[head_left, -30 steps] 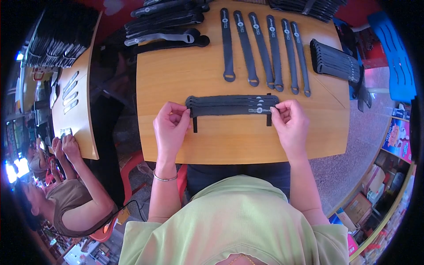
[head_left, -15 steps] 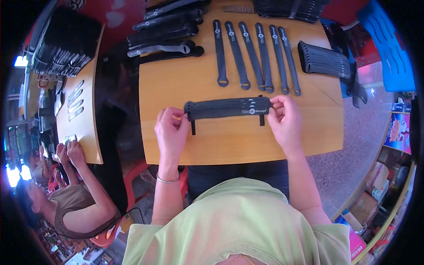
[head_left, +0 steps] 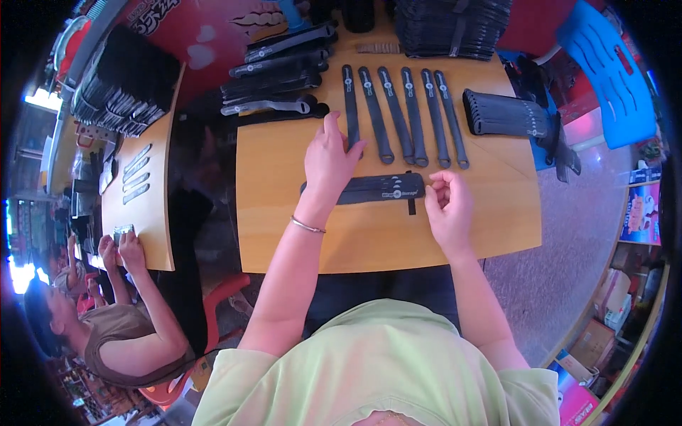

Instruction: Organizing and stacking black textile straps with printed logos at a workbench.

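A stack of overlapping black fabric straps with white print (head_left: pixel 376 189) lies crosswise on the wooden table in front of me. Beneath its right part a short black strip (head_left: pixel 411 207) sticks out; my left hand and wrist cover some of the left part. My left hand (head_left: pixel 329 162) is over the stack, fingers stretched forward, thumb by the lower end of the leftmost strap (head_left: pixel 348 99) in a row of several loose ones. Whether it touches that strap, I cannot tell. Just beside the stack's right end, my right hand (head_left: pixel 451 209) has loosely curled fingers, apart from the thumb.
Loose strap piles (head_left: pixel 277 82) lie at the far left, a tall strap stack (head_left: pixel 455 28) at the back. A fanned strap bundle (head_left: pixel 504 115) is at the right, near a blue plastic chair (head_left: pixel 614 78). Another person (head_left: pixel 135 326) works at a table on the left.
My left hand has let go of the stack's left end and moved forward and right to the strap row. My right hand's fingers have loosened at the right end. The view has shifted slightly.
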The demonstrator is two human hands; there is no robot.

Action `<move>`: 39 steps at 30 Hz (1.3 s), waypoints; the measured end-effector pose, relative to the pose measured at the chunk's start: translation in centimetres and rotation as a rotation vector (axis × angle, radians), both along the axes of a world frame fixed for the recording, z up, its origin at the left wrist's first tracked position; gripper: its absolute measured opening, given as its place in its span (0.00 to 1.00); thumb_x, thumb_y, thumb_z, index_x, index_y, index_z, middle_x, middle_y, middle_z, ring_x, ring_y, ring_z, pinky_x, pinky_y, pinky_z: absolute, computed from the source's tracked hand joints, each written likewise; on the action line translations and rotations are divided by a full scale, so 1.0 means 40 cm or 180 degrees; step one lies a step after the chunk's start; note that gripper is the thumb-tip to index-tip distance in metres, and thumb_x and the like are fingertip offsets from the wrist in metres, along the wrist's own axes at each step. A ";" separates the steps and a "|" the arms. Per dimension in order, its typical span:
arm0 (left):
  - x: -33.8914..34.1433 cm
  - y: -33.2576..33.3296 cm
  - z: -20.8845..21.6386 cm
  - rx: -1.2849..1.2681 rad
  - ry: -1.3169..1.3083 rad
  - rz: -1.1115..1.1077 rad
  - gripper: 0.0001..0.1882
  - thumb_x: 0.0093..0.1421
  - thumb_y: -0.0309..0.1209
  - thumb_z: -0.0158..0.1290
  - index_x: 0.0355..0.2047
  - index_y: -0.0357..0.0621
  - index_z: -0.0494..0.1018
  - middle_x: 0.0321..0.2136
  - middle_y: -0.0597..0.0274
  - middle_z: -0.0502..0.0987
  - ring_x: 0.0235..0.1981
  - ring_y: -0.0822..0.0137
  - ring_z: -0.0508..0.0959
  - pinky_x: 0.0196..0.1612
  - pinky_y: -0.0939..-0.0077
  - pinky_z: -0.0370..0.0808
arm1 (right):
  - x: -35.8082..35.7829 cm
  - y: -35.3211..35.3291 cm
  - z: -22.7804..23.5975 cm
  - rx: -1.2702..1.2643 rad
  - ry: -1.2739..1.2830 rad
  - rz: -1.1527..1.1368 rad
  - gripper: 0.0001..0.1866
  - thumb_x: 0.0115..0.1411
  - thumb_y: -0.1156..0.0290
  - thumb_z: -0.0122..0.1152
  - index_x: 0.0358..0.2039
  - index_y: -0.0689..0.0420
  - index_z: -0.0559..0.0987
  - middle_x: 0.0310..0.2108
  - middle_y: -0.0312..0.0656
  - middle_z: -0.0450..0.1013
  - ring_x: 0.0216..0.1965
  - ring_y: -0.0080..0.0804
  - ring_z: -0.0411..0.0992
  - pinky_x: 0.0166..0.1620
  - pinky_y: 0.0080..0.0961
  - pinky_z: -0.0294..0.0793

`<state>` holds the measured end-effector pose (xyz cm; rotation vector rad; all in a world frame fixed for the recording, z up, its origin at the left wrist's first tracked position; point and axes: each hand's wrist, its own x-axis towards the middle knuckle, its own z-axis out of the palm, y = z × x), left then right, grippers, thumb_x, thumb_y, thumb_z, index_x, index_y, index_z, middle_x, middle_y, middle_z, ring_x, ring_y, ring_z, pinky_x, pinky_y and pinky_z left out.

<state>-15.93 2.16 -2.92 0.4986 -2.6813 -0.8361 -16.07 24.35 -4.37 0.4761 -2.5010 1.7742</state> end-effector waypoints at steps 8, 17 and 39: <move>-0.002 -0.004 -0.023 0.0547 0.0261 0.0103 0.30 0.49 0.22 0.59 0.52 0.38 0.61 0.27 0.53 0.73 0.29 0.55 0.75 0.33 0.64 0.73 | 0.005 0.004 -0.002 -0.0220 -0.0262 0.0022 0.08 0.56 0.81 0.57 0.37 0.60 0.72 0.29 0.36 0.68 0.26 0.19 0.68 0.29 0.17 0.69; 0.205 0.055 0.166 0.0333 0.1024 -0.1183 0.12 0.52 0.15 0.53 0.36 0.42 0.76 0.27 0.57 0.70 0.28 0.62 0.74 0.29 0.73 0.71 | 0.011 0.006 0.069 -0.1730 -0.1273 0.0591 0.40 0.50 0.80 0.66 0.62 0.56 0.58 0.42 0.42 0.72 0.27 0.16 0.67 0.32 0.13 0.69; 0.365 -0.051 0.013 0.3113 0.0278 0.0400 0.06 0.58 0.17 0.52 0.37 0.32 0.74 0.29 0.62 0.77 0.29 0.75 0.78 0.35 0.84 0.77 | 0.032 0.034 0.036 -0.0527 -0.1514 0.0682 0.09 0.56 0.81 0.61 0.38 0.61 0.76 0.30 0.31 0.71 0.28 0.14 0.68 0.32 0.10 0.67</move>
